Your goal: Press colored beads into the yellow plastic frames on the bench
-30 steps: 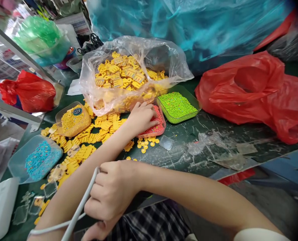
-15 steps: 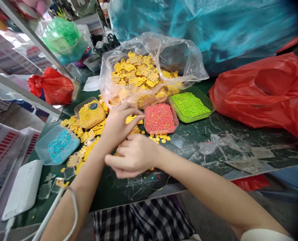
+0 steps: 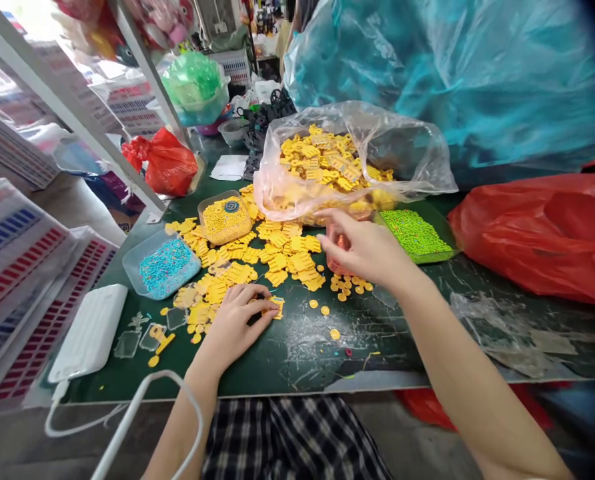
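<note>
1. The yellow piece (image 3: 276,307) lies flat on the green table (image 3: 377,347), just in front of the heap of yellow pieces (image 3: 277,250).
2. The left hand (image 3: 235,327) pinches this piece between thumb and forefinger and presses it to the table.
3. The right hand (image 3: 370,250) hovers over the red bead tray (image 3: 333,265) with its fingers drawn close together. I cannot tell whether they hold anything.
4. Small yellow discs (image 3: 346,287) lie scattered just in front of that tray, and the green bead tray (image 3: 415,233) sits beside it.
5. Behind both trays, a clear bag (image 3: 407,153) slumps open, full of yellow pieces.
6. To the left stand the yellow bead tray (image 3: 225,217) and the blue bead tray (image 3: 162,267), with a white power bank (image 3: 90,340) nearer the table edge.
7. A red bag (image 3: 542,233) lies at the right.
</note>
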A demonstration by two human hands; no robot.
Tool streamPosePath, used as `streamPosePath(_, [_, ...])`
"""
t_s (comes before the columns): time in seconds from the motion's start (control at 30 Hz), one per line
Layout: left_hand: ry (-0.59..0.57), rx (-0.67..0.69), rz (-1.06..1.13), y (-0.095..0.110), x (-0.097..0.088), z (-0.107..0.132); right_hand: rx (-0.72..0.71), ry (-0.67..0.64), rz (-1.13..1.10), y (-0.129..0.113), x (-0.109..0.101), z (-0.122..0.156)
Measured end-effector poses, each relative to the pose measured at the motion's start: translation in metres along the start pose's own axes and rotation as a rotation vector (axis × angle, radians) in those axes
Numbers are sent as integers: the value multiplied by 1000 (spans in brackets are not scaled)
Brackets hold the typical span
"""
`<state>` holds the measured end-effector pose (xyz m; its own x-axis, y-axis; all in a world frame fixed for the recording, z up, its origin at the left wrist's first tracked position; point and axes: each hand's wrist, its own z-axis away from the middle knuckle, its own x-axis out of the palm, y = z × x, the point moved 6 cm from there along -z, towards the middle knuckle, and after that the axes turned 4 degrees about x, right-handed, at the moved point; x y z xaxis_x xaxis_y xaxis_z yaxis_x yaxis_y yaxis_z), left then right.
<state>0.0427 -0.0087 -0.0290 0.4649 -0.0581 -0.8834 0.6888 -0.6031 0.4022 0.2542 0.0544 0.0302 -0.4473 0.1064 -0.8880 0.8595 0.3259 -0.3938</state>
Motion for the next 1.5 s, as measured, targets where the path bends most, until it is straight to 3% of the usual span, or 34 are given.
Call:
streamPosePath(0.23, [26, -41, 33, -5, 1, 2, 270, -321, 125, 71, -19, 8])
streamPosePath(0.43, [64, -29, 108, -5, -4, 5, 387, -241, 183, 135, -45, 16])
streamPosePath(0.63, [242, -42, 24, -7, -19, 8, 412, -302, 219, 180, -35, 23])
streamPosePath(0.83, [261, 101, -51, 7, -16, 7, 437, -356, 321, 202, -15, 20])
streamPosePath(1.1, [236, 245, -63, 20, -6, 5, 440, -363, 417, 202, -18, 21])
streamPosePath(1.33, [291, 110, -76, 11, -14, 8, 398, -371, 414, 201, -18, 18])
streamPosePath(1.5, [298, 141, -23, 16, -17, 9, 414, -378, 439, 210, -15, 15])
